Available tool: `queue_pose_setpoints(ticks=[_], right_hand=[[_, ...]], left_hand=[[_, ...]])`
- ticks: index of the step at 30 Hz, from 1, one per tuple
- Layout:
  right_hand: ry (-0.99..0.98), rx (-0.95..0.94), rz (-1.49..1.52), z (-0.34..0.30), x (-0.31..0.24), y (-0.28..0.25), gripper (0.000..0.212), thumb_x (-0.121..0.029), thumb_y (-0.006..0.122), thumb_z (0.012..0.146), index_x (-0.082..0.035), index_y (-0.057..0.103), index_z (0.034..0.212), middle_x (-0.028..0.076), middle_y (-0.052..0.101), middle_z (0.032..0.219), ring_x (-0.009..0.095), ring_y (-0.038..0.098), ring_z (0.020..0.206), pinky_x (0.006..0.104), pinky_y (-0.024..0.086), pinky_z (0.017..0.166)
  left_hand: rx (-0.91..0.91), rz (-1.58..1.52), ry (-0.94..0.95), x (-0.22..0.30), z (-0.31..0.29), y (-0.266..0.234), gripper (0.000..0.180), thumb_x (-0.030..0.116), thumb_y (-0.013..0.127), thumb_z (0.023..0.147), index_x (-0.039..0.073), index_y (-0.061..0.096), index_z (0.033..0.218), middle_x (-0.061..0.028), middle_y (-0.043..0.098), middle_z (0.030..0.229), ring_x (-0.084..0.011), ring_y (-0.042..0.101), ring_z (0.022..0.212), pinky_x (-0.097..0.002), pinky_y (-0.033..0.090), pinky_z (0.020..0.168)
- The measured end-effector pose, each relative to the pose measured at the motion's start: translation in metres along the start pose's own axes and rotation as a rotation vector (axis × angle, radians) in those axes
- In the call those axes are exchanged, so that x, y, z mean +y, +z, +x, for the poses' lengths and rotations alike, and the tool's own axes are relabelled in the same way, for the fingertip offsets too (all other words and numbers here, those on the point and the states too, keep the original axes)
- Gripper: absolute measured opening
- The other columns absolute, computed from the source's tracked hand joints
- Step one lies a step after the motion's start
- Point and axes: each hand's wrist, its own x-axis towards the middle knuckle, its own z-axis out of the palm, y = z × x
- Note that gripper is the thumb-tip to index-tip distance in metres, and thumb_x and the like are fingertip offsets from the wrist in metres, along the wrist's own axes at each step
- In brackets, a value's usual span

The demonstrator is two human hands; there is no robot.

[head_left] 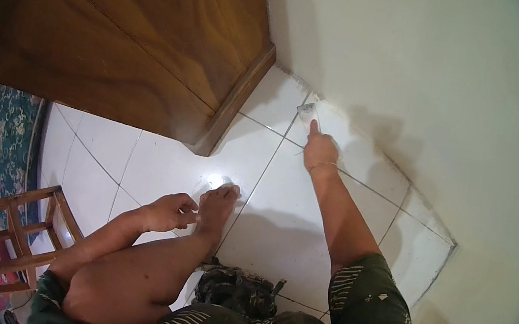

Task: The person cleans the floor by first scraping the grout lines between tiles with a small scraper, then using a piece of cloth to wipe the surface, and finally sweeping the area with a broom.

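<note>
Head view: right hand (321,151) gripping scraper (307,111), index extended, blade on floor (291,196) near wall (455,90); probably edge scraping. Left hand (167,213) half-curled, looks empty. Next stroke likely needs low blade angle.

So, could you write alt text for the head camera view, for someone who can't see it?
A person's right fingers hold a flat scraper-like tool over white floor tiles, close to a pale wall. The left fingers curl loosely beside a bare foot; a brown wooden cabinet stands at upper left.
</note>
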Motion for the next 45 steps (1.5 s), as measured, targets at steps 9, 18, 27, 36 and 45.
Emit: queue_pose_setpoints(ticks=[9, 18, 27, 36, 45], right_hand=[[0.301, -0.252, 0.192, -0.052, -0.016, -0.028, 0.053, -0.005, 0.039, 0.082, 0.003, 0.027, 0.132, 0.021, 0.062, 0.077, 0.035, 0.060, 0.068, 0.0463, 0.047, 0.065], [0.532, -0.089, 0.089, -0.133, 0.121, -0.045, 0.049, -0.013, 0.035, 0.088, 0.001, 0.026, 0.133, 0.023, 0.060, 0.077, 0.036, 0.059, 0.069, 0.0449, 0.047, 0.065], [0.324, -0.279, 0.297, -0.252, 0.019, -0.088, 0.057, -0.018, 0.043, 0.086, -0.004, 0.021, 0.137, 0.023, 0.054, 0.093, 0.034, 0.055, 0.079, 0.0435, 0.045, 0.073], [0.046, 0.002, 1.264, -0.177, -0.106, -0.073, 0.053, -0.024, 0.047, 0.088, 0.001, 0.031, 0.130, 0.026, 0.050, 0.110, 0.037, 0.048, 0.102, 0.0389, 0.038, 0.091], [0.826, 0.061, 0.126, -0.279, 0.066, -0.085, 0.068, -0.034, 0.053, 0.081, -0.001, 0.028, 0.134, 0.024, 0.031, 0.133, 0.039, 0.027, 0.123, 0.0516, 0.014, 0.103]], left_hand=[[-0.031, 0.015, 0.031, -0.002, 0.003, 0.001, 0.047, 0.029, 0.057, 0.084, -0.007, 0.046, 0.111, -0.0167, 0.058, 0.098, -0.0217, 0.061, 0.080, -0.0325, 0.048, 0.066], [-0.067, 0.060, 0.098, 0.021, 0.006, 0.008, 0.042, 0.028, 0.059, 0.084, -0.005, 0.048, 0.108, -0.0150, 0.058, 0.095, -0.0191, 0.060, 0.077, -0.0301, 0.047, 0.068], [-0.181, 0.206, 0.114, 0.070, 0.017, 0.024, 0.040, 0.024, 0.055, 0.086, -0.007, 0.047, 0.109, -0.0166, 0.057, 0.101, -0.0192, 0.057, 0.078, -0.0316, 0.049, 0.070], [-0.562, -0.596, -0.061, 0.123, 0.046, 0.059, 0.036, 0.032, 0.045, 0.092, -0.001, 0.054, 0.103, -0.0121, 0.058, 0.093, -0.0219, 0.057, 0.081, -0.0347, 0.047, 0.076], [-0.176, -0.429, -0.088, 0.087, 0.049, 0.037, 0.022, 0.016, 0.046, 0.088, -0.001, 0.053, 0.077, -0.0058, 0.047, 0.060, -0.0164, 0.042, 0.047, -0.0337, 0.037, 0.048]])
